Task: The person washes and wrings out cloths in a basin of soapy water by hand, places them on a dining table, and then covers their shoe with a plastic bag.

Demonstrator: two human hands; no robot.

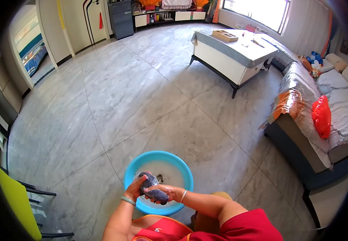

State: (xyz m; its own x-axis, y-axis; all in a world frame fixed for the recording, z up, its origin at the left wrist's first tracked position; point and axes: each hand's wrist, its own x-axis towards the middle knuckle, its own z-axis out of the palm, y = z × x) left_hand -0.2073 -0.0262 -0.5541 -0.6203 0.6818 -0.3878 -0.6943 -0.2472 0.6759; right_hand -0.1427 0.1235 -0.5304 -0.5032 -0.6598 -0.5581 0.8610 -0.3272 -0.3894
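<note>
Mostly dark-grey item [151, 181], rounded, faintly shiny, held in the grip of left hand [135, 188] and right hand [166, 190]

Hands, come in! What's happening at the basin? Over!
Left hand and right hand: both gripping dark bundle. Bundle: held over blue basin. Nothing visible blocking the hands.

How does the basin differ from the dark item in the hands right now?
The basin is bright blue; the dark item is grey-black. The basin is much larger than the dark item. The basin rests on the floor, while the dark item is gripped by the left hand and right hand.
</note>
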